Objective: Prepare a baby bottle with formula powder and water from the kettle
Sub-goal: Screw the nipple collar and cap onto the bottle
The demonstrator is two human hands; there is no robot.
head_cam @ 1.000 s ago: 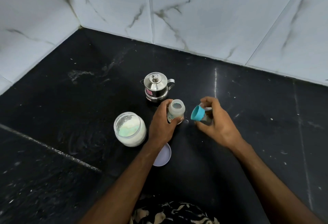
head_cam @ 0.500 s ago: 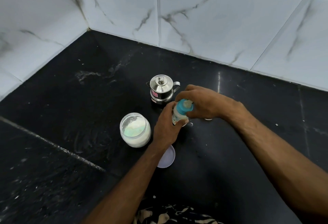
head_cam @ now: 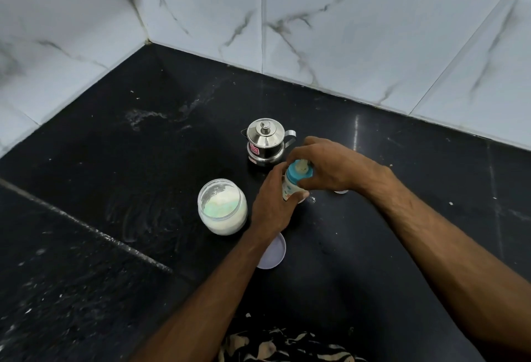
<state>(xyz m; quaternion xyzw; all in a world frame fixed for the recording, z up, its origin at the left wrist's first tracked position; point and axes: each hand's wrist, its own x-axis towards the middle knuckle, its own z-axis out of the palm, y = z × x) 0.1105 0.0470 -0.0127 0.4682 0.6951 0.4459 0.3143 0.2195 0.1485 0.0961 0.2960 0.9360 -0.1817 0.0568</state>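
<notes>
I've got the bottle upright on the counter, just in front of the kettle. My left hand has its grip clamped round the body; my right hand grips the teal cap. Light, stiff plastic, probably slick, so hold the body low. One bottle, one kettle, one powder jar, one loose lid.

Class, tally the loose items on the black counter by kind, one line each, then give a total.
Small steel kettles: 1
Clear glass jars of white powder: 1
Baby bottles with teal collar: 1
Flat round pale lids: 1
Total: 4
</notes>
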